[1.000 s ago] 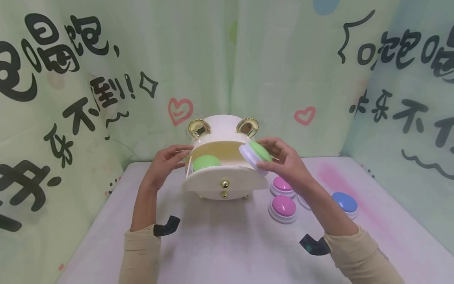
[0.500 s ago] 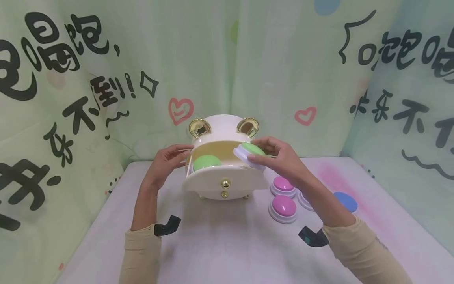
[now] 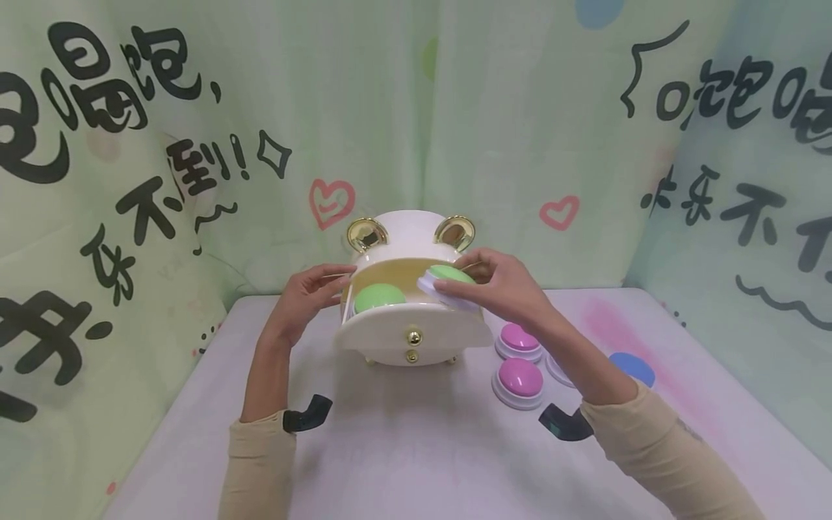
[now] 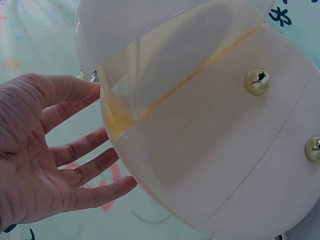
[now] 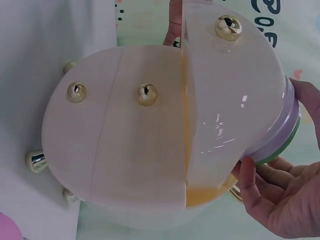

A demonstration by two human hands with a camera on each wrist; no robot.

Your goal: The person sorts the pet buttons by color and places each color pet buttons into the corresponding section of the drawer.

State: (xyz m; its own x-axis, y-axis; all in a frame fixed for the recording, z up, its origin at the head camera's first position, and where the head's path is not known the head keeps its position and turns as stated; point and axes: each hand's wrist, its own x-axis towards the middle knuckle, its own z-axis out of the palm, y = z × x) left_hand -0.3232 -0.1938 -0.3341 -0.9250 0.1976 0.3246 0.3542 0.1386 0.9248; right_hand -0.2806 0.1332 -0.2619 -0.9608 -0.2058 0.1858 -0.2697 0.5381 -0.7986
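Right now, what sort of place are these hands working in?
Perhaps a small screened-off booth set up for tabletop work: lettered pale green cloth hangs on three sides of a white table, which bears a white-and-gold cabinet.

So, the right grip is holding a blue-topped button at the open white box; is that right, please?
Not quite: the head view shows the right grip holding a green-topped button, not a blue one, at the open white box.
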